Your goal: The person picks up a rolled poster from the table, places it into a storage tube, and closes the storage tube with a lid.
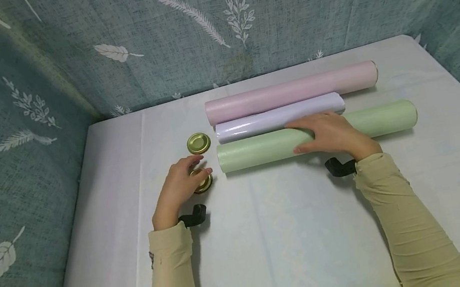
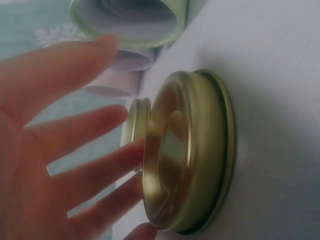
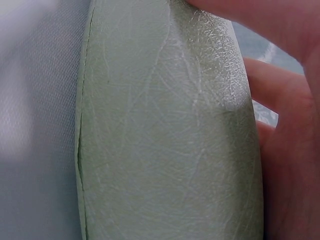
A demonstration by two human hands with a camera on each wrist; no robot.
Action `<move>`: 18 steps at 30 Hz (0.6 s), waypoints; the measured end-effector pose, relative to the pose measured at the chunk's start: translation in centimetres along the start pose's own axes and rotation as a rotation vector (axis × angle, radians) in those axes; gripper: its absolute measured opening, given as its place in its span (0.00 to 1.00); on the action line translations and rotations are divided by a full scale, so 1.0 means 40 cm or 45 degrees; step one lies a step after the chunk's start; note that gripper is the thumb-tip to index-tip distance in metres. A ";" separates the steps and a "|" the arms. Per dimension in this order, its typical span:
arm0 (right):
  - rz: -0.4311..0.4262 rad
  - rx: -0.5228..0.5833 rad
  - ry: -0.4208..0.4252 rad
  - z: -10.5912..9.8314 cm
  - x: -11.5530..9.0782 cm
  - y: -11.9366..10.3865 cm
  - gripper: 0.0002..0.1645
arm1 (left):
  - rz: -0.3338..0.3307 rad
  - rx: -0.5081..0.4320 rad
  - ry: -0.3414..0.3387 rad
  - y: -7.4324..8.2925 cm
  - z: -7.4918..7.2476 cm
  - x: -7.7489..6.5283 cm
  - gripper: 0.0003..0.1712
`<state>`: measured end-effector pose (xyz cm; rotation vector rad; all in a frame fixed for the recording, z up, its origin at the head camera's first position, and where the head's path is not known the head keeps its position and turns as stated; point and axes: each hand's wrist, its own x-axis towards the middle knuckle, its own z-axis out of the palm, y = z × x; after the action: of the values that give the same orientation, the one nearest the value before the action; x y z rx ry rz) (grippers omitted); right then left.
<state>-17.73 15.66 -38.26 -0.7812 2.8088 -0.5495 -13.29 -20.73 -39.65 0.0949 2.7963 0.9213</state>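
Two gold jar lids lie on the white table left of the rolls. Over the nearer lid (image 1: 206, 186) my left hand (image 1: 178, 185) hovers with thumb and fingers spread apart. The left wrist view shows that lid (image 2: 207, 150) flat on the table, with the fingers reaching beside it and not closed round it. The farther lid (image 1: 198, 143) is just beyond the fingertips. My right hand (image 1: 331, 132) grips a pale green roll (image 1: 258, 150) near its middle, thumb on the near side and fingers over the far side. Its textured surface (image 3: 160, 140) fills the right wrist view.
Behind the green roll lie a shorter, glossy pale lavender roll (image 1: 258, 123) and a long pink roll (image 1: 290, 94), roughly parallel. Green-grey cloth (image 1: 154, 75) with white leaf prints hangs behind and beside the table (image 1: 282, 236). A black wrist mount (image 1: 196, 215) juts from each sleeve.
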 end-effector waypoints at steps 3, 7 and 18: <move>-0.002 -0.002 0.004 -0.001 -0.001 -0.001 0.42 | -0.011 0.054 -0.025 0.002 0.002 0.001 0.32; -0.010 -0.004 0.007 -0.003 -0.003 -0.001 0.43 | -0.029 0.129 -0.068 0.001 0.006 0.001 0.37; -0.013 0.002 0.017 -0.001 -0.002 0.000 0.42 | -0.056 0.166 -0.086 0.010 0.017 -0.011 0.37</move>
<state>-17.69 15.73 -38.23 -0.7949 2.8178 -0.5605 -12.72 -20.05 -39.88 0.0813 2.7814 0.7122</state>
